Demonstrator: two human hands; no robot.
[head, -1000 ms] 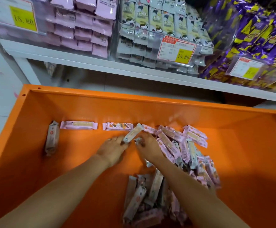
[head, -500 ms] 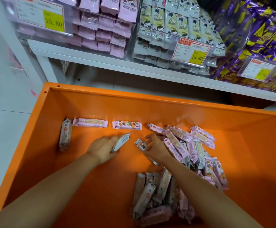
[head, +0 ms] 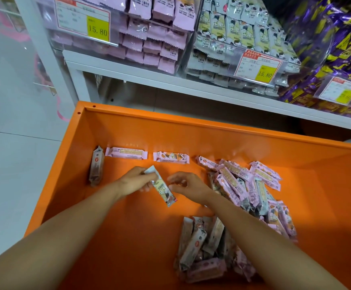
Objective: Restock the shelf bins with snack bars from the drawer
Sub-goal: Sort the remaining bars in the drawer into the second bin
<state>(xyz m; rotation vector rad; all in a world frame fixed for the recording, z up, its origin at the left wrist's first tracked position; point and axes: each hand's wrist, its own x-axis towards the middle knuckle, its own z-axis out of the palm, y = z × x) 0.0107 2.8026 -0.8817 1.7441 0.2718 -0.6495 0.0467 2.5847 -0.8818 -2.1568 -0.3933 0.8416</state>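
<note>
Bar (head: 162,188) sits mid-drawer (head: 212,126), pinched by the left hand (head: 134,182). The right hand (head: 188,185) hovers just beside it, fingers loosely curled, holding nothing. Looks like the gathering step to me. Next up: grab more from the pile (head: 247,185) at the drawer's right, then lift to the bins (head: 155,34) above the drawer. Pale tiled floor (head: 9,153) left of the drawer.
</note>
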